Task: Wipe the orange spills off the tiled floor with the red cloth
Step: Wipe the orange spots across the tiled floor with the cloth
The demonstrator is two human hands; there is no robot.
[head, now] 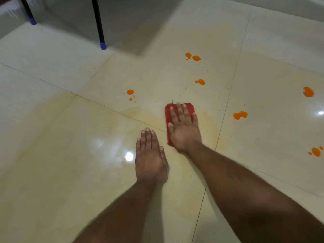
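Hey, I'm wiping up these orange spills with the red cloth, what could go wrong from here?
1. The right hand presses the folded red cloth flat; a faint orange haze around it suggests further wiping may smear rather than lift.
2. The left hand bears on glossy, possibly wet tile and might slip.
3. Scattered orange spills, like the far-right one, could be overlooked.

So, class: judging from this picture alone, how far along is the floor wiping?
Done: a faint orange smear beside the cloth suggests one patch has been wiped, though streaks remain. In hand: the right hand presses the cloth flat on the floor, while the left hand rests on the tiles. Left: at least six spills, including those at and.
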